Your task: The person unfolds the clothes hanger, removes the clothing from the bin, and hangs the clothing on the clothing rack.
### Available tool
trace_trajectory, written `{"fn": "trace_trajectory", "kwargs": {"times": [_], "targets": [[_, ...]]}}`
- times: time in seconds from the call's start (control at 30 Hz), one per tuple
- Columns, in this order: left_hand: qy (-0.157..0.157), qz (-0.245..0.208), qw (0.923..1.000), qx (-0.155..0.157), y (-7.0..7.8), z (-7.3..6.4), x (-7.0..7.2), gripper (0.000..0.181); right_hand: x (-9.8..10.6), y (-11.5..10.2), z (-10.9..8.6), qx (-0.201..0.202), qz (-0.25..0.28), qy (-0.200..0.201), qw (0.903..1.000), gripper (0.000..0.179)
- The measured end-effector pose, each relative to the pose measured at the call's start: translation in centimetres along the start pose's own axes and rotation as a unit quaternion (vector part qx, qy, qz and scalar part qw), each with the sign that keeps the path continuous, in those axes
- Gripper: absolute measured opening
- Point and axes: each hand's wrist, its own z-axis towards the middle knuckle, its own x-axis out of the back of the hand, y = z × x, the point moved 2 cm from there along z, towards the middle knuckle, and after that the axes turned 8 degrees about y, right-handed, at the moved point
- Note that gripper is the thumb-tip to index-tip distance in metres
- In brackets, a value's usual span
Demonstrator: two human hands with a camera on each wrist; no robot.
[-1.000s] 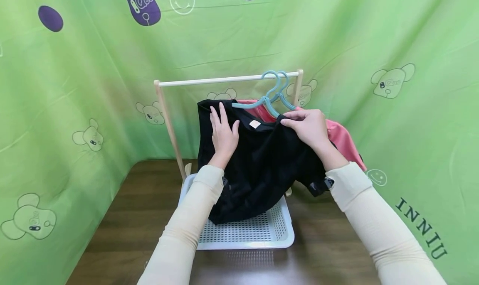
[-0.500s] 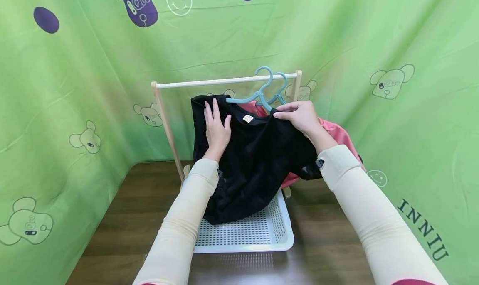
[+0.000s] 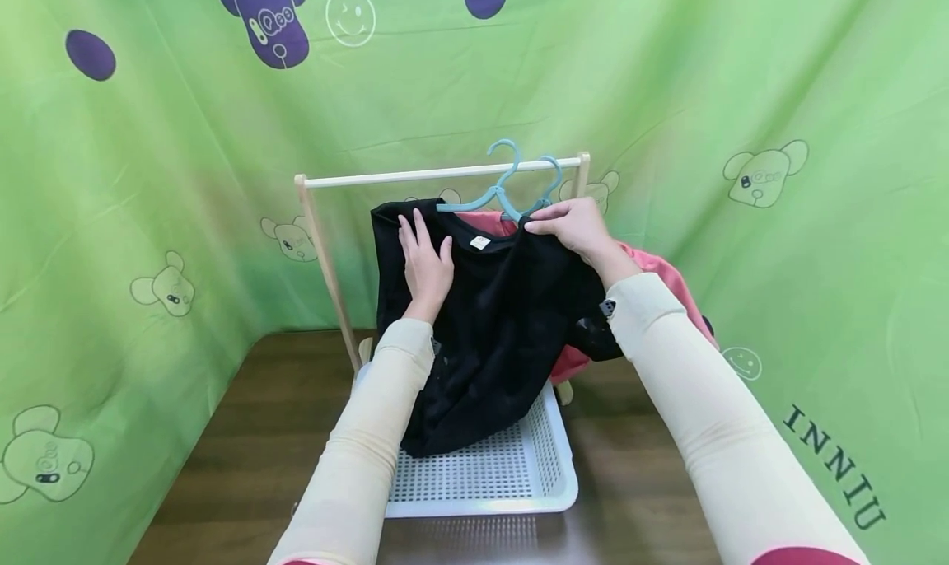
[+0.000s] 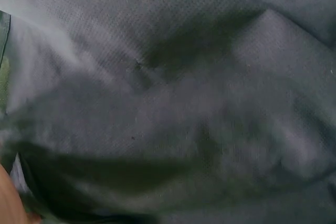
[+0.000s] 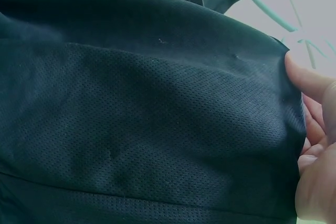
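A black T-shirt with a white neck label hangs on a light blue hanger, over the basket. My left hand lies on the shirt's left shoulder with its fingers mostly straight. Between thumb and fingers, my right hand pinches the other shoulder by the hanger's right arm. The hanger's hook overlaps the white rod of a small wooden rack; whether it bears on the rod I cannot tell. In the right wrist view, the thumb presses the black cloth. Black cloth fills most of the left wrist view.
Behind the black shirt, a pink garment hangs on a second blue hanger near the rack's right post. A white perforated basket stands on the brown wooden table. Green printed curtain surrounds the table.
The black shirt, its hanger and both hands have shifted left. The front hanger's hook has moved away from the second hook. The camera view has shifted slightly.
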Motion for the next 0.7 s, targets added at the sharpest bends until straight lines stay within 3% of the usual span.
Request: {"fn": "trace_trajectory", "kwargs": {"times": [0.3,0.7], "targets": [[0.002,-0.040,0.9985,0.037,-1.0,0.1,0.1,0.068,-1.0,-0.5,0.6,0.012,-0.008,-0.009,0.9999,0.034],[0.005,-0.047,0.9979,0.045,-1.8,0.0,0.4,0.067,-1.9,-0.8,0.8,0.019,-0.024,-0.022,0.9993,0.034]]}}
